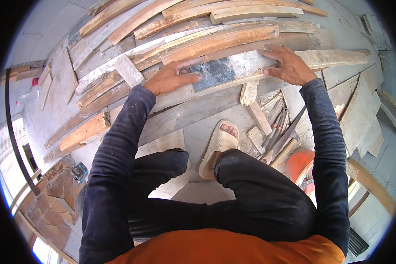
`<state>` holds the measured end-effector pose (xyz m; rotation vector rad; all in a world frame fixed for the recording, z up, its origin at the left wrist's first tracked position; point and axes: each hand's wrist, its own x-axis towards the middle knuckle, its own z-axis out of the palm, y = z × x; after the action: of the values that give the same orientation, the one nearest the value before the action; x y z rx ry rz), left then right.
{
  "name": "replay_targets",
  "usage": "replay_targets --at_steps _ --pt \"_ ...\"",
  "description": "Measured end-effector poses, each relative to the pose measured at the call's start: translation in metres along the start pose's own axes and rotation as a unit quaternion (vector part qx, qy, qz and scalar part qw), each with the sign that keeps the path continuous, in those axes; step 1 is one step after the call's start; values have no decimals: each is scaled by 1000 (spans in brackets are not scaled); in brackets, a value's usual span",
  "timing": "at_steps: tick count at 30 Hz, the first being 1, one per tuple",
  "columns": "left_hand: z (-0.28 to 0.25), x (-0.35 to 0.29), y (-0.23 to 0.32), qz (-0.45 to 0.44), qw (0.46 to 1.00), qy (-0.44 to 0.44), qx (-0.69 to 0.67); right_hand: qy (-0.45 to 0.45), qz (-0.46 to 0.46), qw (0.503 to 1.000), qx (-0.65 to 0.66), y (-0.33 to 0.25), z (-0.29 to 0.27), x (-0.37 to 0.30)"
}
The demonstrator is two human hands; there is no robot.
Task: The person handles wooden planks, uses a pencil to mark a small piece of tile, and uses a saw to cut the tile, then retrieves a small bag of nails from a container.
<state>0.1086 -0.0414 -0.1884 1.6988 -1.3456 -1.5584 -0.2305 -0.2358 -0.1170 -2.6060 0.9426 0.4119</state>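
A short flat board [213, 74], stained dark grey on its left part and whitish on its right, lies level across the long timbers in front of me. My left hand [168, 79] grips its left end, thumb along the near side and fingers at the far side. At the opposite end, my right hand [291, 66] pinches it with thumb near and fingers over the far edge. Beneath the board runs a long plank [187, 119]. A small wood block [249, 92] sticks out below the board's near edge.
Several long timbers [220, 44] lie beyond my hands. Between my feet and right arm are a handsaw [290, 134] and orange-handled tools [275, 127]. An orange rounded object [298, 163] sits by my right knee. Broken sheets [361, 110] lie right; a cut beam [86, 132] lies left.
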Motion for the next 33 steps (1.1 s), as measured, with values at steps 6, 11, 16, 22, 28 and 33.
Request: replay_targets --at_steps 6,11,16,22,28,33 --pt "5 -2 11 -36 999 -4 -37 3 0 1000 -9 -2 0 -1" --pt "13 3 -4 -12 997 27 -66 1 1 1000 3 2 3 -2" --pt "14 11 3 44 999 29 3 11 -28 999 30 18 13 3" --pt "47 30 33 168 950 76 250 17 -47 998 36 16 10 7" --pt "82 43 70 94 915 98 379 36 -51 997 47 17 10 2" --pt "86 49 68 116 930 93 336 -26 -21 997 71 18 -3 0"
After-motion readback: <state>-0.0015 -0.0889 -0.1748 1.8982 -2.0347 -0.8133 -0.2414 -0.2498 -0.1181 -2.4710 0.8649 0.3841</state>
